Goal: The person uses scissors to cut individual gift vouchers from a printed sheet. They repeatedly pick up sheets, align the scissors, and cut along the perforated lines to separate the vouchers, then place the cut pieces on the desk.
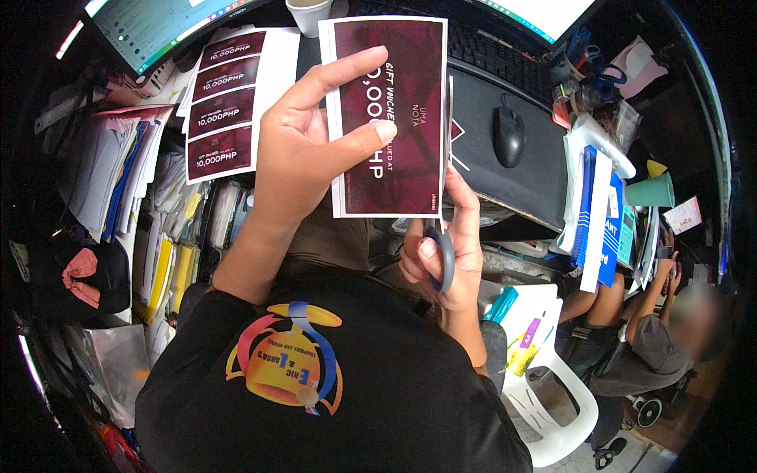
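My left hand (307,142) holds up a maroon printed gift voucher (408,165) with white borders, thumb and index finger spread over its face. More paper edges show behind its left border. In my right hand (455,254) is a pair of scissors (440,260) with dark grey handles. The blades run up along the voucher's right edge and are partly hidden by the paper. Left of my left hand, a printed sheet (222,154) bearing several maroon vouchers lies on a pile of white paper.
A black mouse (510,136) rests on a dark desk mat (508,189) before a keyboard (508,65). Two monitors stand beyond. Upright folders (112,171) crowd the left; a white plastic chair (562,390) stands at right. Another person (650,355) sits farther right.
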Demonstrator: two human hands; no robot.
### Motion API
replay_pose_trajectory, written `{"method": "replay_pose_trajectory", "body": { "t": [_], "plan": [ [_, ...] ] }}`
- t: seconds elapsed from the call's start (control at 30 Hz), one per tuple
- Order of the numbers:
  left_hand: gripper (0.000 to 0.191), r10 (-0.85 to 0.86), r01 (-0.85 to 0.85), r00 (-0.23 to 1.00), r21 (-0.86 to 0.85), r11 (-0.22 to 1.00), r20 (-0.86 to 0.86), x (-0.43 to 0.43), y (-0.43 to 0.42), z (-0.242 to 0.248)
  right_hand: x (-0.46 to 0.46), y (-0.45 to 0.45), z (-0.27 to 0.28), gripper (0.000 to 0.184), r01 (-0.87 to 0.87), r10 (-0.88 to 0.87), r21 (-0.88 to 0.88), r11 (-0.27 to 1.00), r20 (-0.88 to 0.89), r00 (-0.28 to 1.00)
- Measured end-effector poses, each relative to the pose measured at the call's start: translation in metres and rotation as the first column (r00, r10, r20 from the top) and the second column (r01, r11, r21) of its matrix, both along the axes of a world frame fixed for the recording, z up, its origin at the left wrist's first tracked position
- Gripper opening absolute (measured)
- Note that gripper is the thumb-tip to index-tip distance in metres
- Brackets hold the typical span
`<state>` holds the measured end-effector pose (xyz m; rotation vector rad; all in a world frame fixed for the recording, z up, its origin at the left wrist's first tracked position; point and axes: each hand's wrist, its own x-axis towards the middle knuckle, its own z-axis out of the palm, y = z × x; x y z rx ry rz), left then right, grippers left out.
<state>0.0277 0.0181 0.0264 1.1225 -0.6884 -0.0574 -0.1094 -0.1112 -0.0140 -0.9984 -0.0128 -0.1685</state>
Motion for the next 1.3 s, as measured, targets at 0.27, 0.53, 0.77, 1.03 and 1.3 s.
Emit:
{"method": "replay_pose_trajectory", "body": {
  "t": [0.27,0.53,0.77,1.03,1.3],
  "plan": [
    [0.052,0.039,-0.04,0.995,0.005,0.999,0.092,0.001,0.001,0.001,0.001,0.0,0.0,0.08,-0.011,0.011,0.007,1.0,-0.005,1.0],
    [0.052,-0.018,0.018,1.0,0.005,1.0,-0.009,0.0,0.003,0.001,0.001,-0.002,-0.002,0.081,-0.03,0.03,0.026,0.999,0.004,1.0],
    [0.052,-0.036,0.036,0.999,0.001,0.999,0.017,-0.003,-0.001,-0.002,0.006,-0.001,0.005,0.083,0.035,-0.035,-0.017,0.999,0.01,0.999],
    [0.052,-0.047,0.047,0.999,-0.01,0.999,-0.019,-0.005,-0.001,0.0,0.007,-0.001,0.007,0.079,0.03,-0.029,-0.022,0.999,0.037,0.999],
    [0.052,-0.057,0.057,0.998,0.009,0.998,-0.032,-0.008,-0.004,0.0,0.01,-0.002,0.006,0.085,0.062,-0.062,-0.008,0.998,0.068,0.996]
  ]
}}
